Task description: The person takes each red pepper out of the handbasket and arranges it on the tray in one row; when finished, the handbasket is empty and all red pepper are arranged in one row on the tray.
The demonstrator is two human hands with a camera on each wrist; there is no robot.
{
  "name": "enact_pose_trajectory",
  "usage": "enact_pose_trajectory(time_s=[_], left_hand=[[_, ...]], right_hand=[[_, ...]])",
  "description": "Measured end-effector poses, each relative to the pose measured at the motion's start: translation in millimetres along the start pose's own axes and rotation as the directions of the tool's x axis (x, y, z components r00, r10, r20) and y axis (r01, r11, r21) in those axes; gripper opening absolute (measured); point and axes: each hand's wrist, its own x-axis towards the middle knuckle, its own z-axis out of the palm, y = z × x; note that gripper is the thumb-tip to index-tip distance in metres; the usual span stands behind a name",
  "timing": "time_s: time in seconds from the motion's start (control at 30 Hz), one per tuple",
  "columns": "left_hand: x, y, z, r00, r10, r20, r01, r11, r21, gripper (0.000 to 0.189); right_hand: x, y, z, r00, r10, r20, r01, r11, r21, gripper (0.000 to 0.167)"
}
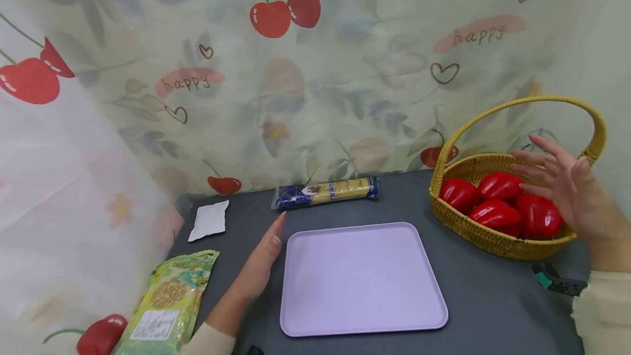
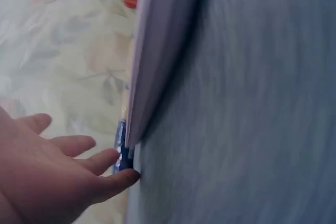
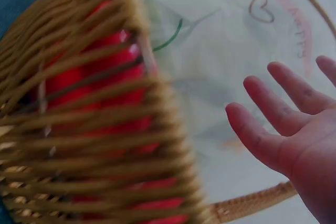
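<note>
My left hand (image 1: 261,262) hovers beside the left edge of a lilac tray (image 1: 363,281), fingers straight and nothing held. In the left wrist view that hand (image 2: 63,171) has its fingers spread near the tray's rim (image 2: 163,40). On the right, my right hand (image 1: 574,190) is raised over the right side of a yellow wicker basket (image 1: 473,232), fingers extended. Several glossy red bell peppers (image 1: 495,215) lie inside the basket. The right wrist view shows the right hand (image 3: 294,124) with spread fingers, apart from the woven basket wall (image 3: 105,150).
Behind the tray lies a blue-and-yellow pasta packet (image 1: 327,192). To the left are a small white packet (image 1: 209,221) and a green bag (image 1: 170,300) with a white label. A patterned curtain (image 1: 315,97) hangs along the back. The basket handle (image 1: 522,100) arches high.
</note>
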Motion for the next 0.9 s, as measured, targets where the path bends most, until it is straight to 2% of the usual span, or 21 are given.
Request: enact_pose_trajectory(time_s=[0.1,0.27,0.4,0.5,0.6,0.7,0.83,0.9], left_hand=[[-5.8,-10.4,4.9,0.999,-0.041,-0.006,0.040,0.994,-0.106,0.069],[-9.2,-19.6,8.8,0.996,-0.088,-0.018,0.080,0.962,-0.262,0.064],[-7.6,-25.4,10.5,0.996,-0.087,-0.006,0.081,0.950,-0.301,0.065],[-7.3,-27.7,10.1,0.997,-0.079,-0.003,0.074,0.946,-0.316,0.067],[-6.7,-28.4,9.7,0.997,-0.075,-0.013,0.067,0.942,-0.330,0.069],[-6.1,-28.2,9.3,0.996,-0.088,-0.021,0.076,0.935,-0.346,0.069],[-5.7,-29.1,7.4,0.991,-0.131,-0.015,0.118,0.927,-0.355,0.068],[-5.5,-29.4,6.2,0.989,-0.147,-0.015,0.131,0.920,-0.370,0.069]], right_hand=[[-0.6,3.2,-1.6,1.000,0.016,0.018,-0.016,1.000,0.004,0.060],[-5.4,15.4,-8.4,0.997,0.039,0.060,-0.039,0.999,0.005,0.055],[-9.3,23.1,-14.9,0.990,0.104,0.097,-0.102,0.994,-0.031,0.055],[-8.1,25.9,-16.1,0.973,0.189,0.131,-0.174,0.978,-0.117,0.053],[-5.5,26.6,-13.6,0.944,0.302,0.130,-0.266,0.934,-0.240,0.050],[-2.6,25.8,-6.5,0.907,0.407,0.108,-0.339,0.859,-0.384,0.055],[-0.2,25.0,3.8,0.867,0.488,0.097,-0.369,0.762,-0.532,0.073],[0.5,24.7,7.3,0.856,0.509,0.094,-0.371,0.730,-0.574,0.078]])
